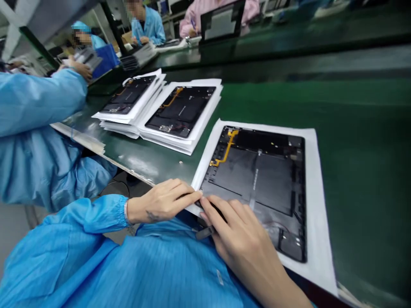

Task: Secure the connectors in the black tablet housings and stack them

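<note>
The opened tablet housing (274, 177), with dark battery cells and an orange flex cable (229, 149) near its upper-left corner, lies on a white sheet (313, 184) on the green workbench (362, 171). From the right hand (239, 229) it is toward one o'clock, partly covered by those fingers; from the left hand (163, 201) it is between two and three o'clock. The fingertips of both hands meet at the housing's lower-left corner, thumbs and forefingers bent; I cannot tell whether either hand is pinching anything there. A small grey piece (205, 232) sticks out just beneath the right hand, its hold unclear. Toward ten o'clock of the housing, two more opened tablets (184, 110) top layered white sheets, and beyond them a co-worker's blue sleeve (38, 102) reaches in.
</note>
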The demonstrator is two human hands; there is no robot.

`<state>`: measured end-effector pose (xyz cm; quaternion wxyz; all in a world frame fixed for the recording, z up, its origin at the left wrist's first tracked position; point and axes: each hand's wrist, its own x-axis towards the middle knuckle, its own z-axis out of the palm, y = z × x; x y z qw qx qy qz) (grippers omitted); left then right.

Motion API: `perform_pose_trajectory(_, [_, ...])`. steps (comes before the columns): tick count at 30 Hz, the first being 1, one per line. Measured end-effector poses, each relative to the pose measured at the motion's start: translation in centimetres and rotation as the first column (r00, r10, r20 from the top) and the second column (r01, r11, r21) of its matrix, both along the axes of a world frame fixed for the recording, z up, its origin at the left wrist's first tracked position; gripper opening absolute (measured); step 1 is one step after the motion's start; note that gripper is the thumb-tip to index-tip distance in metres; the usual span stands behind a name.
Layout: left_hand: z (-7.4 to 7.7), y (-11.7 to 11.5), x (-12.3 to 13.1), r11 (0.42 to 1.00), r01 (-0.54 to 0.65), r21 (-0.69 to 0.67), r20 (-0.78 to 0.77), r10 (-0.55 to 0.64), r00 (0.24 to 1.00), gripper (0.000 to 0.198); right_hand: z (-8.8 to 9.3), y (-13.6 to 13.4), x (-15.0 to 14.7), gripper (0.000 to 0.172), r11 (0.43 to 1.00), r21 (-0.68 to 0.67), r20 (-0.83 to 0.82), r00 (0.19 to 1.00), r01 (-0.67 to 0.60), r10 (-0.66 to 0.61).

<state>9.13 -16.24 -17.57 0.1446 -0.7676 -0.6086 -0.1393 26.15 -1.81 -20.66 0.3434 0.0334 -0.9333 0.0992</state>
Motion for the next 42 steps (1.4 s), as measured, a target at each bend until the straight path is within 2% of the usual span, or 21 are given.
perform_pose_trajectory(3, [-0.5, -0.1, -0.4, 0.999, -0.047, 0.007, 0.089, 0.046, 0.995, 0.027, -0.3, 0.3, 0.0, 0.027, 0.999, 0.048, 0.009, 1.0, -0.021, 0.021])
perform_pose_trajectory(9, [-0.7, -0.1, -0.3, 0.999, -0.034, 0.037, 0.147, 0.028, 0.989, 0.025, -0.3, 0.3, 0.0, 0.027, 0.994, 0.103, -0.008, 1.0, -0.023, 0.024])
perform_pose_trajectory(18, [0.7, 2.5, -1.7, 0.979, 0.091, -0.184, 0.327, -0.026, 0.945, 0.018, -0.3, 0.2, 0.1, 0.023, 1.0, 0.016, -0.014, 1.0, -0.013, 0.013])
perform_pose_trajectory(26, [3.1, 3.3, -0.7, 0.931, 0.089, -0.353, 0.263, 0.007, 0.965, 0.022, -0.4, 0.1, 0.1, 0.025, 1.0, 0.015, -0.038, 0.999, -0.003, 0.003])
perform_pose_trajectory(30, [3.8, 3.5, -0.6, 0.908, 0.078, -0.411, 0.24, 0.025, 0.971, 0.022, -0.4, 0.1, 0.1, 0.024, 1.0, -0.004, -0.051, 0.999, 0.001, -0.001])
perform_pose_trajectory(37, [4.7, 4.8, -1.2, 0.85, 0.115, -0.513, 0.192, -0.017, 0.981, 0.012, -0.3, -0.2, 0.4, 0.014, 0.985, -0.17, -0.123, 0.992, -0.019, -0.002])
perform_pose_trajectory(42, [4.3, 5.2, -0.5, 0.896, 0.059, -0.44, 0.047, -0.042, 0.998, 0.01, -0.4, 0.0, 0.4, 0.012, 0.986, -0.164, -0.137, 0.99, -0.034, 0.011])
